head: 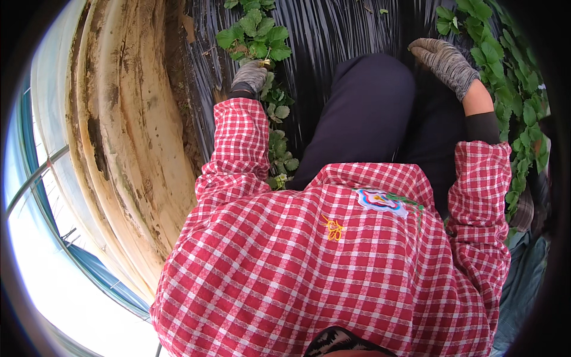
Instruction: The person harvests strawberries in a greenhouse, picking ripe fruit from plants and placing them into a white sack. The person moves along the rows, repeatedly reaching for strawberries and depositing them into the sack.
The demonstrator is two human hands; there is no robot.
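My left hand (250, 76), in a grey knitted glove, is at the base of a leafy strawberry plant (256, 33). A small pale yellowish piece (266, 61) shows by its fingertips; whether the fingers grip it or a stem is unclear. My right hand (444, 62), in a similar grey-brown glove, is held out beyond my knee over black plastic film (312, 26). Its fingers stretch to the left, the palm is turned away, and nothing shows in it. A row of green plants (490, 53) grows just right of that hand.
More strawberry plants (280, 151), one with a white flower (282, 177), run beside my left forearm. On the left are dirt-stained plastic sheeting (129, 111) and a curved metal pipe (33, 178). My bent knee (374, 76) is between my hands. Blue-green fabric (519, 276) lies at lower right.
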